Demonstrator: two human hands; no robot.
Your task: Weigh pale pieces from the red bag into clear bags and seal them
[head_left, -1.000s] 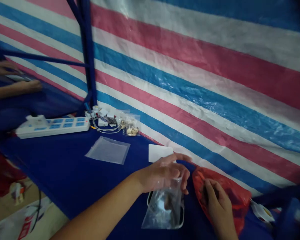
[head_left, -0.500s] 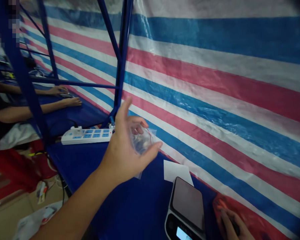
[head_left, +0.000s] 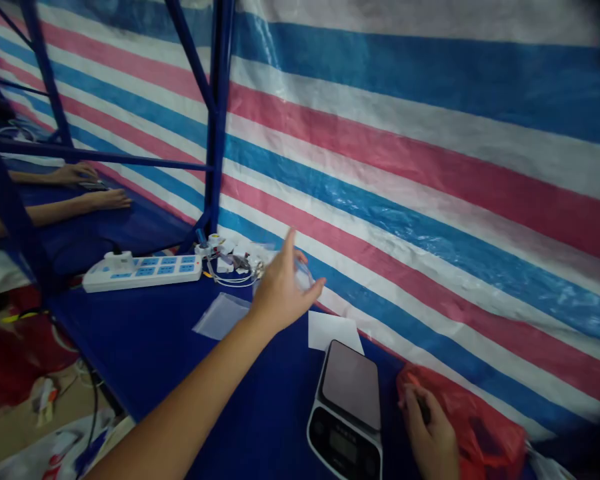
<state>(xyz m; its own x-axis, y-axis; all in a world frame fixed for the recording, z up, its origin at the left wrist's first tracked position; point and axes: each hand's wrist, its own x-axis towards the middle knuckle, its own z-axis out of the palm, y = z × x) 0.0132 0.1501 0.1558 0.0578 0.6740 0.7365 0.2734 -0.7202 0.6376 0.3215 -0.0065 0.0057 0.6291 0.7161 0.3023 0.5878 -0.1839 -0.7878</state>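
Note:
My left hand (head_left: pixel 285 287) reaches out over the blue table, index finger and thumb spread, the other fingers curled. A clear plastic bag (head_left: pixel 304 273) shows inside that curve; its contents are blurred. At the lower right, my right hand (head_left: pixel 433 430) has its fingers closed at the edge of a red plastic bag (head_left: pixel 487 427). Something dark shows between those fingers, too unclear to name. Between my hands stands a digital kitchen scale (head_left: pixel 350 407), nothing on its platform and its display dim. White paper (head_left: pixel 333 331) lies just behind the scale.
A white power strip (head_left: pixel 145 272) with a plug in it lies at the left. Small parts and white cables (head_left: pixel 235 263) are heaped beside it. A flat clear bag (head_left: pixel 221 315) lies nearer. A blue frame post (head_left: pixel 217 120) rises behind; another person's hands (head_left: pixel 107 199) work at far left.
My left hand has moved right and farther away, with the clear bag moving along. The view has shifted, showing the small parts and more of the red bag. The scale's lit display has dimmed.

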